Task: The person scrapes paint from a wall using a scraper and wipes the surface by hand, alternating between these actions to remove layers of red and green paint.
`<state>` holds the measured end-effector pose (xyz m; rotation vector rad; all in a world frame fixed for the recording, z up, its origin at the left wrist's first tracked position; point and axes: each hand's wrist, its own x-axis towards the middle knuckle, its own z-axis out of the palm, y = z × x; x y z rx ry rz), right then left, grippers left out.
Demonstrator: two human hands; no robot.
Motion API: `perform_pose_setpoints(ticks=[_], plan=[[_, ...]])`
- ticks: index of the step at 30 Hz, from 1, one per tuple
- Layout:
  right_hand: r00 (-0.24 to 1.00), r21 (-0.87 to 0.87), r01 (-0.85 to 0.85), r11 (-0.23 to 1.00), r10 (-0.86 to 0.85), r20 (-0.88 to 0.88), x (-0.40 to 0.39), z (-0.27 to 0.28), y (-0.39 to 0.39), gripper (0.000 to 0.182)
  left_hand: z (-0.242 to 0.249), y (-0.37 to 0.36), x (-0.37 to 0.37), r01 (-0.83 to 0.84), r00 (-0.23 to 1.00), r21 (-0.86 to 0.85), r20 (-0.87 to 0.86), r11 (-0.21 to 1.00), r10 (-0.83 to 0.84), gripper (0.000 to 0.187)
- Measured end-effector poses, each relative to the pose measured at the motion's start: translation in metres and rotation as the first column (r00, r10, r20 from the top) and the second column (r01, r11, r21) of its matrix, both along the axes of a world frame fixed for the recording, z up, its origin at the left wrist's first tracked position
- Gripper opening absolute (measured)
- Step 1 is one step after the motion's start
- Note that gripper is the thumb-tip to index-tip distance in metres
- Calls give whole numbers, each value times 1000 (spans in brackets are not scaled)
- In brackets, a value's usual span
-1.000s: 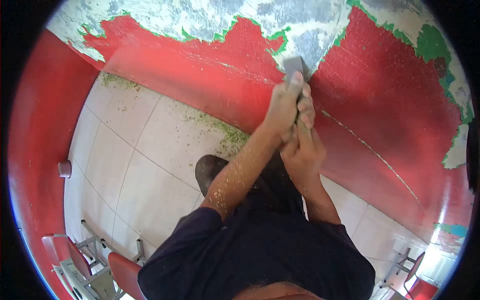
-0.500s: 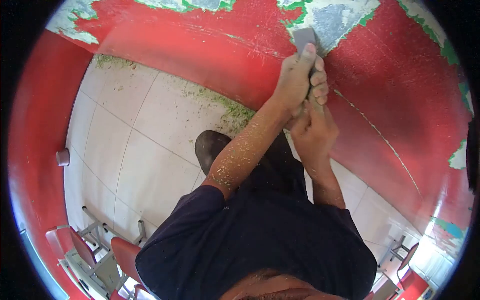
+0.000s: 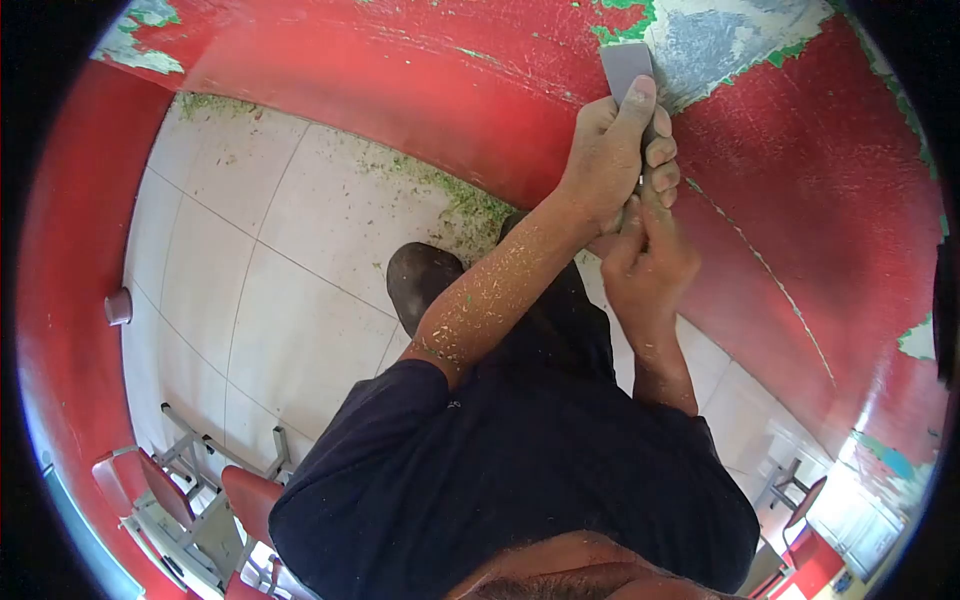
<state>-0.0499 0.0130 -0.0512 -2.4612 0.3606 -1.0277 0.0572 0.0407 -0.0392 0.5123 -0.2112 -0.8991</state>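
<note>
A scraper [image 3: 625,64] with a flat grey blade lies against the red wall [image 3: 500,95], at the left edge of a bare grey-white patch [image 3: 715,45] rimmed with green. My left hand [image 3: 615,155] is wrapped round its handle near the blade, thumb laid along it. Lower on the handle, my right hand [image 3: 650,250] grips the rear end with closed fingers. Paint flecks cling to my left forearm.
Green and pale scrapings [image 3: 465,205] lie on the tiled floor [image 3: 300,230] along the wall's base. Red chairs [image 3: 250,500] stand at the lower left, another chair [image 3: 805,505] at the lower right. A small round object [image 3: 118,307] is by the left wall.
Both hands and the scraper have shifted slightly right in view. The blade now sits at the patch's left edge, and the right hand is a little lower on the handle.
</note>
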Motion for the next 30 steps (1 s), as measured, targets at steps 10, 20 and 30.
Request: perform_pose_setpoints(ticks=[10,20,30], plan=[[997,-54,13,998,-9,79,0,0,-6,31,14,-6,8,-7,1000,-3,21,1000,7,40],[999,-134,53,990,-51,20,2,6,-10,26,10,-8,-1,-15,999,-34,40,999,16,41],[997,-98,32,995,-39,-67,-5,11,-1,27,22,3,9,-59,983,32,175,998,53,40]])
